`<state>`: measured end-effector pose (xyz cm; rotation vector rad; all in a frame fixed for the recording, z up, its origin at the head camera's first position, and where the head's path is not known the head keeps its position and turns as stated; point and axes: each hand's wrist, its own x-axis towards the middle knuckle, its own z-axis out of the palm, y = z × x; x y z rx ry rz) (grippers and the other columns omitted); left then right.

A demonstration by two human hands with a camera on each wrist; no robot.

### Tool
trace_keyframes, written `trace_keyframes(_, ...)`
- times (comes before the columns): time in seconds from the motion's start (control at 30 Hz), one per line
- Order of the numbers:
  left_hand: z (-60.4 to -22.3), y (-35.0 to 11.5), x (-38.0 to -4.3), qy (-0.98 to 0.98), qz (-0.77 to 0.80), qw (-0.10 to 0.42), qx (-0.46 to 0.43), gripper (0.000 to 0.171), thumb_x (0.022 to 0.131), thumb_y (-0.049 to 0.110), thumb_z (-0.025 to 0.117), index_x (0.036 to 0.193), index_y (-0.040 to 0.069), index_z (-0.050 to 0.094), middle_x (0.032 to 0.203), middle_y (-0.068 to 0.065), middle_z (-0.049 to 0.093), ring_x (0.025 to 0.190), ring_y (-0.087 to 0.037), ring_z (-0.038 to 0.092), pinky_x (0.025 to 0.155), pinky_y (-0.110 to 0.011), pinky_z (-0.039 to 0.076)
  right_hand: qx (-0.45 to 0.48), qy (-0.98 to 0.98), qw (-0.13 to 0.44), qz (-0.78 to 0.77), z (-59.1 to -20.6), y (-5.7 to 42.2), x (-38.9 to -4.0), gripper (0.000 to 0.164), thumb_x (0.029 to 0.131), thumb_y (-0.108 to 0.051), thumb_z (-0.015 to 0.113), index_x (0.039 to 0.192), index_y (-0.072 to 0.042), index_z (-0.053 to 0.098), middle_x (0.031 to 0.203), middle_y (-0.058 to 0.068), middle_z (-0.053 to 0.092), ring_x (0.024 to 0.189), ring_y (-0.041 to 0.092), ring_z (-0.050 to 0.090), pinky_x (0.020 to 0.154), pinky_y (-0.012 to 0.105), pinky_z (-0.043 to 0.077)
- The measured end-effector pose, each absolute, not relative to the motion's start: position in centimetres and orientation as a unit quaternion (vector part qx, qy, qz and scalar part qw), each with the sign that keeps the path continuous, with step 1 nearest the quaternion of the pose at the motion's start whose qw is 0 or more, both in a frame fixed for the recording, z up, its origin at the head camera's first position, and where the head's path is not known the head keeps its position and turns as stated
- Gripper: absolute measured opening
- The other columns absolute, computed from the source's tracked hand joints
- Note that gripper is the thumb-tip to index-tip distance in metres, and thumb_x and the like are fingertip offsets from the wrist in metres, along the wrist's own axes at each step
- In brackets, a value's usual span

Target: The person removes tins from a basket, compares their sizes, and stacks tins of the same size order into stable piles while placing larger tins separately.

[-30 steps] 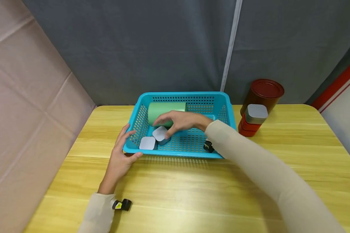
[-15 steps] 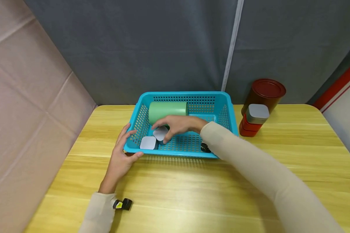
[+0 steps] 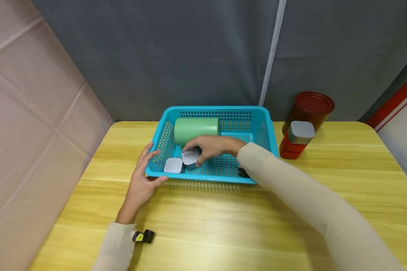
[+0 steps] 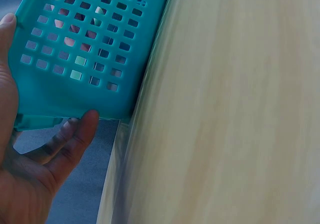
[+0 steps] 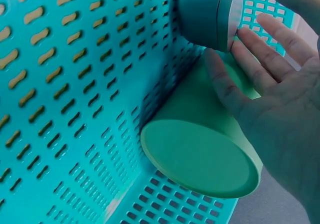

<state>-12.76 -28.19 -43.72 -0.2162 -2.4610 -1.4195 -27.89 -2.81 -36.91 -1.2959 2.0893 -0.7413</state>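
A blue plastic basket (image 3: 220, 180) stands on the table. My left hand (image 3: 140, 188) holds its near left corner, thumb by the front rim and fingers over the left rim; the left wrist view shows fingertips (image 4: 90, 119) at the basket's edge. Inside, my right hand (image 3: 211, 146) grips a small square tin (image 3: 190, 157) with a pale lid and dark blue-green body, thumb on the near side, fingers on the far side. A matching tin (image 3: 173, 165) sits to its left in the corner. Behind them a green canister (image 3: 195, 128) lies on its side, under the right fingers in the right wrist view.
Right of the basket, a red square tin (image 3: 291, 148) carries a silver-topped one (image 3: 301, 131). A dark red round canister (image 3: 312, 107) stands behind them. A grey curtain (image 3: 190, 56) hangs along the back of the wooden table (image 3: 196, 222), and pale cloth (image 3: 37, 113) along the left.
My right hand has lowered onto the tin and its fingers have closed round it. That tin has turned straighter and shifted slightly right. My left hand stays at the basket's corner.
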Motion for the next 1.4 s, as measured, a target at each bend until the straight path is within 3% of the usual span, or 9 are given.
trace_keyframes(0.17, -43.7, -28.21, -12.75, -0.856, -0.49, 0.146, -0.076, 0.075, 0.082, 0.003, 0.087, 0.148, 0.01, 0.054, 0.175, 0.003, 0.02, 0.161, -0.033, 0.017, 0.11, -0.005, 0.03, -0.476, 0.786, 0.285, -0.274, -36.8, -2.57, -27.75, 0.06, 0.085, -0.004, 0.084, 0.142, -0.006, 0.062, 0.142, 0.01, 0.063, 0.121, 0.027, 0.058, 0.107, 0.04, 0.05)
trace_keyframes(0.5, -43.62, -28.06, -12.73, -0.854, -0.493, 0.145, -0.08, 0.074, 0.082, 0.003, 0.087, 0.148, 0.009, 0.053, 0.175, 0.002, 0.019, 0.161, -0.035, 0.018, 0.109, -0.006, 0.032, -0.474, 0.788, 0.297, -0.257, -37.08, -2.65, -27.76, 0.069, 0.086, -0.004, 0.083, 0.149, -0.007, 0.057, 0.156, 0.01, 0.055, 0.127, 0.026, 0.056, 0.108, 0.039, 0.048)
trace_keyframes(0.73, -43.62, -28.07, -12.76, -0.852, -0.496, 0.145, -0.084, 0.074, 0.082, 0.002, 0.087, 0.148, 0.009, 0.053, 0.175, 0.002, 0.02, 0.161, -0.034, 0.018, 0.109, -0.006, 0.032, -0.478, 0.794, 0.296, -0.231, -37.32, -2.96, -27.65, 0.072, 0.088, -0.005, 0.081, 0.154, -0.011, 0.052, 0.152, 0.01, 0.056, 0.123, 0.025, 0.057, 0.105, 0.037, 0.048)
trace_keyframes(1.03, -43.63, -28.15, -12.81, -0.851, -0.498, 0.144, -0.085, 0.075, 0.082, 0.003, 0.087, 0.148, 0.009, 0.054, 0.175, 0.003, 0.02, 0.161, -0.034, 0.018, 0.109, -0.007, 0.033, -0.488, 0.802, 0.271, -0.21, -37.47, -3.34, -27.73, 0.072, 0.09, -0.003, 0.079, 0.155, -0.01, 0.05, 0.159, 0.01, 0.051, 0.135, 0.026, 0.053, 0.115, 0.041, 0.044)
trace_keyframes(1.4, -43.6, -28.17, -12.77, -0.849, -0.501, 0.143, -0.083, 0.074, 0.082, 0.001, 0.086, 0.148, 0.009, 0.053, 0.175, 0.003, 0.019, 0.16, -0.035, 0.019, 0.107, -0.006, 0.036, -0.498, 0.793, 0.263, -0.231, -37.35, -3.2, -27.76, 0.058, 0.087, -0.001, 0.08, 0.141, -0.011, 0.063, 0.138, 0.01, 0.065, 0.114, 0.024, 0.059, 0.095, 0.034, 0.05)
